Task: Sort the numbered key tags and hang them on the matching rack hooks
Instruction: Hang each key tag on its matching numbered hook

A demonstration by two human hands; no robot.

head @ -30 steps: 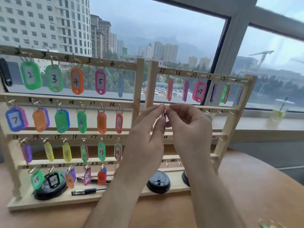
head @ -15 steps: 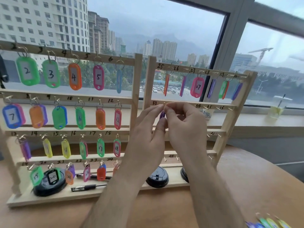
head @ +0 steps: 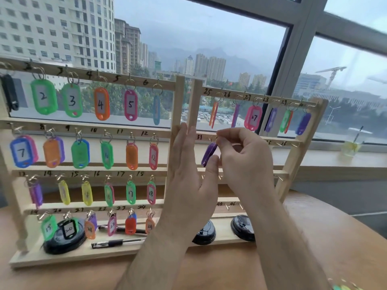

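The brown wooden counter (head: 314,237) curves round at its far right edge. A pale wooden key rack (head: 31,261) stands upright on it, its flat base lying along the far side by the window. A few blurred, bright key tags (head: 343,286) lie at the counter's near right corner.

One head-worn wide-angle view, forward and slightly down, close before the rack (head: 194,105) and window (head: 209,34).
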